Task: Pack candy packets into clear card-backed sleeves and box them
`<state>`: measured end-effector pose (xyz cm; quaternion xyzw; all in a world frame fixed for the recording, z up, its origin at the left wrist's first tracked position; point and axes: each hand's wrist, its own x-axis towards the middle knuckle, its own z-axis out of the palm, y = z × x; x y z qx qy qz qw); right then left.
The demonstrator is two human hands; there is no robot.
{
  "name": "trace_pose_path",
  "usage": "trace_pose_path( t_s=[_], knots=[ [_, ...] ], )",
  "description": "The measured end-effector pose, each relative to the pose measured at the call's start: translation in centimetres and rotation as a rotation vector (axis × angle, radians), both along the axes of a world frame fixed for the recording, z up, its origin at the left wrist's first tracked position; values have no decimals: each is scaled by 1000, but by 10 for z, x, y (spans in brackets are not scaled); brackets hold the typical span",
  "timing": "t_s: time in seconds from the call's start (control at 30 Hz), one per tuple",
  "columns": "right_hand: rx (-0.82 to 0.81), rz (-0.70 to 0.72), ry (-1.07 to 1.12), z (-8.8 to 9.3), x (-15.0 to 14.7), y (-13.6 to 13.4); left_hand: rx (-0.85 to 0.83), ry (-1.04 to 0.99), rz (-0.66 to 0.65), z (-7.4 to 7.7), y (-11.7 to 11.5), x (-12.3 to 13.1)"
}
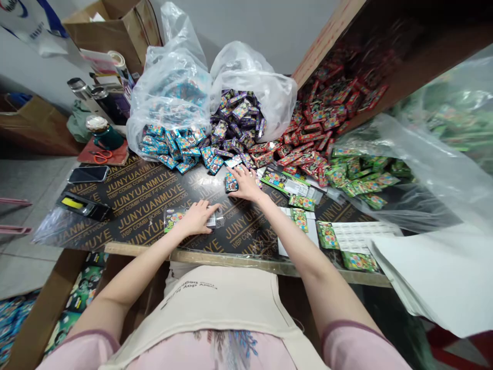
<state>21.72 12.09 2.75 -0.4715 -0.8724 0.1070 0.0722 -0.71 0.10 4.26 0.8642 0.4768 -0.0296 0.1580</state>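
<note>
Fingers of the left hand lie loosely spread across a flat packet, which rests near the front of a dark board. The packet has a clear sleeve, a dark face and bright multicoloured print at its left end; its transparent right end pokes out past the fingers. Farther forward, the right hand has its fingers apart over a small blue box; whether it pinches the box, I cannot tell.

The board carries repeated gold-brown plywood lettering. Beyond the right hand, blue boxes, purple boxes and red boxes are heaped by colour, with green packs farther right. A long green-and-black packet lies just right of that hand. Toward the board's left end are a phone, a black holder with a yellow strip, red-handled scissors and a dark green mug. A plain grey wall stands behind; grey floor shows at left.

Thin, milky plastic bags slump in creases around the blue and purple heaps. The red boxes spill from a tilted carton of brown cardboard. The little boxes are oblong and crisp-edged, the board has a slight gloss, and smooth white sheets overhang its right front corner.
</note>
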Motion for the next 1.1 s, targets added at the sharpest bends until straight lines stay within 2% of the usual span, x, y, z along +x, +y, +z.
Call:
trace_pose_path(
  t_s=[0.1,0.17,0.23,0.3,0.4,0.47,0.5,0.57,0.63,0.67,0.77,0.87,0.97,1.1],
  knots=[
    [-133,195,-60,-3,-2,-6,8,40,100,1,0,-12],
    [-234,387,-113,-4,8,-25,2,52,185,0,-2,-26],
    [-290,485,-132,-4,24,-49,-19,46,234,-2,-6,-40],
    [-279,428,-81,-2,37,-70,-32,32,258,-4,-9,-49],
    [-211,164,57,-3,42,-91,-17,4,293,-6,-13,-47],
    [-201,48,101,-6,36,-100,2,-24,304,-7,-13,-39],
    [-212,48,101,-7,32,-102,7,-38,301,-7,-13,-34],
    [-241,137,72,-8,27,-106,11,-48,283,-8,-12,-27],
    [-245,221,54,-8,28,-109,11,-28,255,-9,-12,-27],
    [-240,218,63,-9,31,-111,13,-11,249,-9,-13,-28],
    [-225,41,165,-18,42,-120,26,23,260,-12,-15,-36],
    [-183,-160,270,-34,45,-130,24,7,282,-13,-15,-39],
    [-130,-177,417,-44,39,-134,3,-34,304,-13,-12,-35],
    [-25,-170,638,-28,27,-131,12,-109,346,-10,-10,-26]
  ],
)
